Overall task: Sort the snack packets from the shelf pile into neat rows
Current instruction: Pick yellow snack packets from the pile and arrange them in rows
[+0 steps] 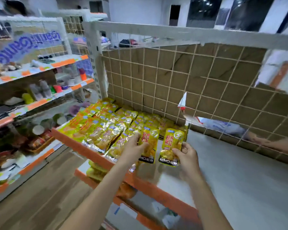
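Observation:
Yellow foil snack packets (105, 128) marked KONCHEW lie in overlapping rows on the left half of the white shelf (223, 163). My left hand (133, 148) grips one packet (149, 143) at the front end of the rightmost row. My right hand (188, 155) holds another packet (172, 146) upright just to the right of that row, above the bare shelf. Both packets face me, label down at the bottom.
An orange strip (93, 155) runs along the shelf's front edge. A wire grid over brown cardboard (189, 83) backs the shelf. More yellow packets (96, 171) lie on the shelf below. Another person's arm (276, 145) reaches in at far right. Stocked shelves (32, 97) stand to the left.

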`<action>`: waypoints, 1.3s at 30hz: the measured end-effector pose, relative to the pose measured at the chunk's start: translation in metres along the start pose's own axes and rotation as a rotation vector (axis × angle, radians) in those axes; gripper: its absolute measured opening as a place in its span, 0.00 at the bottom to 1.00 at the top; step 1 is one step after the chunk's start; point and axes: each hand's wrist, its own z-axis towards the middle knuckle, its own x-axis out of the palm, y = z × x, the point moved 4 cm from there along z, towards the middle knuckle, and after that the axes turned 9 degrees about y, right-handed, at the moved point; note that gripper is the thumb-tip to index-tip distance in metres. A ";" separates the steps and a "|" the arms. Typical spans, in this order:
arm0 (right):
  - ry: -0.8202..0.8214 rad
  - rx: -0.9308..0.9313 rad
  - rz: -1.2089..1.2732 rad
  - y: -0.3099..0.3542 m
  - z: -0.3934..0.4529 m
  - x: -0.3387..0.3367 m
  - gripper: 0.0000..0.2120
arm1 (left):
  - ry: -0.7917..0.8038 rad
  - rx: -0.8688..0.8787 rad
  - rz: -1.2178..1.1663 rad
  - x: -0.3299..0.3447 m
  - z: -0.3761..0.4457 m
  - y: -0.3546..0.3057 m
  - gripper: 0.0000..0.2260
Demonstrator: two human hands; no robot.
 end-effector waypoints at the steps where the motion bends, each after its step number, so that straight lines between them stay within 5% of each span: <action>1: -0.043 0.009 -0.047 -0.003 0.009 -0.007 0.12 | -0.006 0.008 0.049 0.006 0.011 -0.007 0.14; 3: -0.108 0.047 -0.127 -0.006 0.025 -0.016 0.13 | -0.006 0.037 0.123 0.016 0.032 -0.021 0.17; 7: -0.179 0.095 -0.332 0.003 0.050 -0.017 0.07 | 0.088 0.048 0.268 0.041 0.070 -0.031 0.07; 11: -0.243 0.171 -0.568 0.007 0.065 -0.012 0.14 | 0.150 0.091 0.441 0.056 0.089 -0.030 0.24; 17: -0.359 0.221 -0.787 0.001 0.055 -0.004 0.19 | 0.201 0.291 0.719 0.063 0.101 -0.020 0.29; 23: -0.346 0.151 -1.080 -0.005 0.045 0.007 0.22 | 0.229 0.531 0.901 0.067 0.107 -0.008 0.18; 30: -0.481 0.010 -1.132 -0.017 0.046 0.016 0.21 | 0.294 0.637 0.959 0.059 0.108 -0.007 0.18; 39: -0.510 0.066 -1.235 -0.008 0.041 0.020 0.21 | 0.266 0.608 0.876 0.057 0.113 -0.010 0.20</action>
